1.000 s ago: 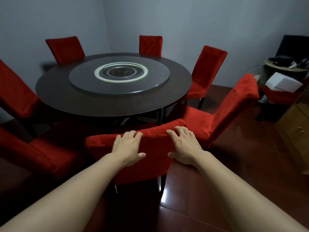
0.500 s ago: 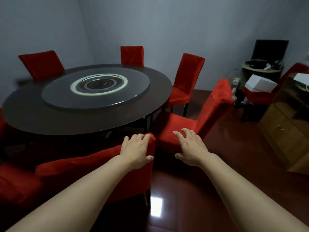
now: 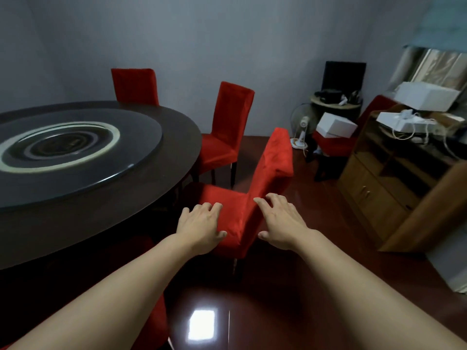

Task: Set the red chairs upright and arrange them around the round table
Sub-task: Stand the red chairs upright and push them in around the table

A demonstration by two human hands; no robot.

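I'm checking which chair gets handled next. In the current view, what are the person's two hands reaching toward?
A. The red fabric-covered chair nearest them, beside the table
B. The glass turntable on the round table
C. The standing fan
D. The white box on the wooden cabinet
A: the left hand and right hand are spread open on either side of the near red fabric-covered chair, beside the dark round table.

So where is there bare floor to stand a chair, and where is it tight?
Bare floor lies between the near chair and the cabinet. Another gap lies between that chair and the next chair. It is crowded by the fan and boxes.
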